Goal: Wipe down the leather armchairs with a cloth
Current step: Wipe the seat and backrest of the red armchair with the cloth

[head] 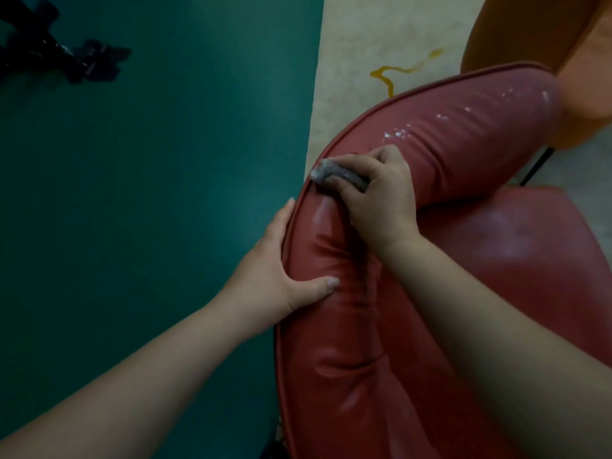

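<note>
A red leather armchair fills the right half of the head view, its curved padded backrest arching from bottom centre to upper right. My right hand grips a small grey cloth and presses it on the top of the backrest near its outer piping. My left hand rests on the backrest's outer edge, the thumb lying over the padding and the fingers down the back side. White wet flecks dot the leather farther along the backrest.
An orange chair stands at the upper right. Dark green floor covers the left, with a black chair base at the upper left. A cream floor strip carries a yellow squiggle.
</note>
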### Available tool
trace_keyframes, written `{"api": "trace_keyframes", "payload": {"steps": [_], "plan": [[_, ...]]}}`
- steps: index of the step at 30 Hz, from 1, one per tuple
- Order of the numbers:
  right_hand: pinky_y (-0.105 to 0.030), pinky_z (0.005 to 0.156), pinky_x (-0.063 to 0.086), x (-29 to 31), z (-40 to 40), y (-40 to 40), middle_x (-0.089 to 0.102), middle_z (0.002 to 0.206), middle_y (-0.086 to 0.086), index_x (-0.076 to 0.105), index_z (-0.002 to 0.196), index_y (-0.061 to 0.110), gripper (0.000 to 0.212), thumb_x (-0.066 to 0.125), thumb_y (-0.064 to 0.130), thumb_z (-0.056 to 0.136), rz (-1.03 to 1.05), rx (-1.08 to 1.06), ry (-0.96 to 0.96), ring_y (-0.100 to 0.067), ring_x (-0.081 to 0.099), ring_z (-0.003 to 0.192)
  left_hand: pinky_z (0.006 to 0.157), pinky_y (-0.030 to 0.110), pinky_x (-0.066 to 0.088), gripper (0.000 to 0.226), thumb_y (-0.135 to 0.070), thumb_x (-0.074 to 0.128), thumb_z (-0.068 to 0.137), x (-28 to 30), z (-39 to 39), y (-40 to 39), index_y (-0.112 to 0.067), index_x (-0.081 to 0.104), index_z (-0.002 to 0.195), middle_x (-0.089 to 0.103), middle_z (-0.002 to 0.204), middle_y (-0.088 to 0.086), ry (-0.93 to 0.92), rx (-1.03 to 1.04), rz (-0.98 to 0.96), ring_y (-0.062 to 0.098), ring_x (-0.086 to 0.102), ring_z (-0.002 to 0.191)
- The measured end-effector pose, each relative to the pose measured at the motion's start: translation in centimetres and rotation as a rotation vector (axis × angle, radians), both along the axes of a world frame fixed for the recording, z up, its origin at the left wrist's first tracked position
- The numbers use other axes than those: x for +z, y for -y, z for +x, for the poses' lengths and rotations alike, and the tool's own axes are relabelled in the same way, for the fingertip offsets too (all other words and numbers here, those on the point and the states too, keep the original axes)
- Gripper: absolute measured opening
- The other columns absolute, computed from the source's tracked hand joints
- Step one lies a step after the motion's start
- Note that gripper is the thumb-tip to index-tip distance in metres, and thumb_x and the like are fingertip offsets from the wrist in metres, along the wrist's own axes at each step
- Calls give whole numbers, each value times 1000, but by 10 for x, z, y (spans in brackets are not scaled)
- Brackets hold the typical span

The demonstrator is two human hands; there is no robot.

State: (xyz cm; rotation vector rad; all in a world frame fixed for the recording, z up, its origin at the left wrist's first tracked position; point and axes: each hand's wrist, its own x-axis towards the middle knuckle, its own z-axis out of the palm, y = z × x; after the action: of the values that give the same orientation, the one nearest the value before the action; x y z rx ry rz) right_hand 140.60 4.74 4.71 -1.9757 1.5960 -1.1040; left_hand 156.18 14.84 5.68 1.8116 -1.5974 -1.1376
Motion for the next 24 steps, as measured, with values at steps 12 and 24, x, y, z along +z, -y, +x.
{"api": "trace_keyframes", "payload": {"steps": [12,24], "plan": [[-39,86,46,-1,-5,21,54,93,-12,74,104,21,28,76,28,77,-18,-136,-35,-27,55,90,87,-9,21,128,-52,87,52,-10,10,52,-40,6,151,31,136,-25,-41,-165,17,-11,36,122],[-35,89,46,-2,-2,31,51,92,-6,74,104,21,28,77,23,76,29,-329,12,-22,55,91,75,-12,25,130,-54,83,51,-6,17,97,-46,-4,148,31,130,-23,-123,-336,35,-29,40,99]]}}
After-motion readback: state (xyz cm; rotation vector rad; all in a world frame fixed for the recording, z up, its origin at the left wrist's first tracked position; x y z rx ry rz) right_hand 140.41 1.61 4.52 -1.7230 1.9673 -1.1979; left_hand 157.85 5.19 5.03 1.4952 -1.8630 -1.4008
